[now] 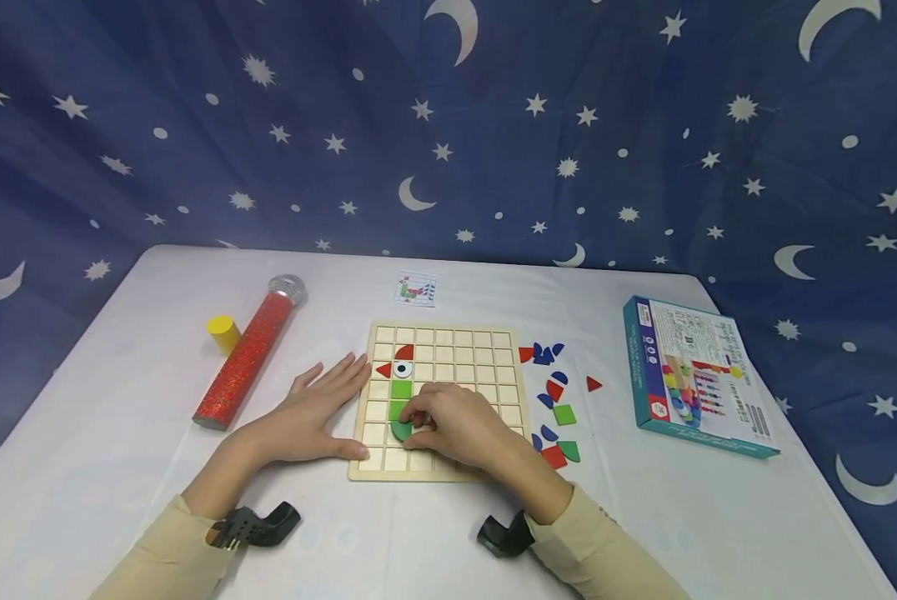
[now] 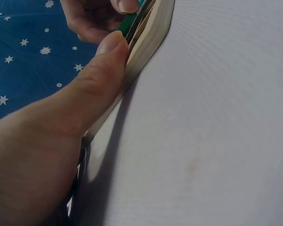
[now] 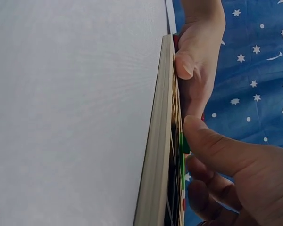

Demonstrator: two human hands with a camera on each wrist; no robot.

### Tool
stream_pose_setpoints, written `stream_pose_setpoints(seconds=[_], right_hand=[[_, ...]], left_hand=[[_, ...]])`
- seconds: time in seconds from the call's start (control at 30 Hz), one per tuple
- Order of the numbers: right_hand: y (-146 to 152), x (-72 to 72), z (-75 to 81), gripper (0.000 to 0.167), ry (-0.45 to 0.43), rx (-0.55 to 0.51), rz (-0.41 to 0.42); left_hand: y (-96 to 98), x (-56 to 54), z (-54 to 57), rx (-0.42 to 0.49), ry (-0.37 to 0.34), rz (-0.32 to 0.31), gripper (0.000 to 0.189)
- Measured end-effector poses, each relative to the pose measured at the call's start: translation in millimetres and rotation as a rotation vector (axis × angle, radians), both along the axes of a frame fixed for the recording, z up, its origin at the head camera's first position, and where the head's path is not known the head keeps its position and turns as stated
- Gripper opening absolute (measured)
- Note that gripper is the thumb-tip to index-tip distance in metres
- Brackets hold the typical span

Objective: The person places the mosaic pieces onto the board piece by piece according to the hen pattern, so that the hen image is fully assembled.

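A wooden grid board (image 1: pixel 463 337) lies on the white table. My left hand (image 1: pixel 306 423) rests flat with spread fingers along its left edge, the thumb at the lower left corner. Over the board, my right hand (image 1: pixel 459 423) pinches a dark green rounded piece (image 1: pixel 399 430) between thumb and fingers, at the foot of a column of pieces. In the right wrist view, the thumb and fingertips meet at the green piece (image 3: pixel 185 144). Above it in the column are light green squares (image 1: pixel 401 389), a white eye piece (image 1: pixel 403 369) and a red quarter circle (image 1: pixel 405 352); a red triangle (image 1: pixel 384 370) sits beside the eye.
Loose blue, red and green pieces (image 1: pixel 564 415) lie right of the board. A pattern card (image 1: pixel 416 289) lies behind it. At left are a red glittery tube (image 1: pixel 248 358) and a yellow cylinder (image 1: pixel 224 334); at right, a teal game box (image 1: pixel 699 375).
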State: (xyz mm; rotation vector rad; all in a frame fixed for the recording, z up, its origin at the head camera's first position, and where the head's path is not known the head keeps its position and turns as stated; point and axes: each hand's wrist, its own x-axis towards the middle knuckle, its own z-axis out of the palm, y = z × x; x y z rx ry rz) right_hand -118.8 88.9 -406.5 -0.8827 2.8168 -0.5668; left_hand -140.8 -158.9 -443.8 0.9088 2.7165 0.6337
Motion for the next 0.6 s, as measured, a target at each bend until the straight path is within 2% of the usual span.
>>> stream_pose_setpoints(seconds=[0.27, 0.6], right_hand=[[-1.9, -1.5, -6.5, 0.027, -0.024, 0.004, -0.009], [-1.2, -2.1, -8.8, 0.027, -0.005, 0.004, -0.005]], left_hand=[[0.1, 0.3, -0.6, 0.002, -0.001, 0.003, 0.116], [0.7, -0.7, -1.4, 0.001, 0.003, -0.001, 0.115]])
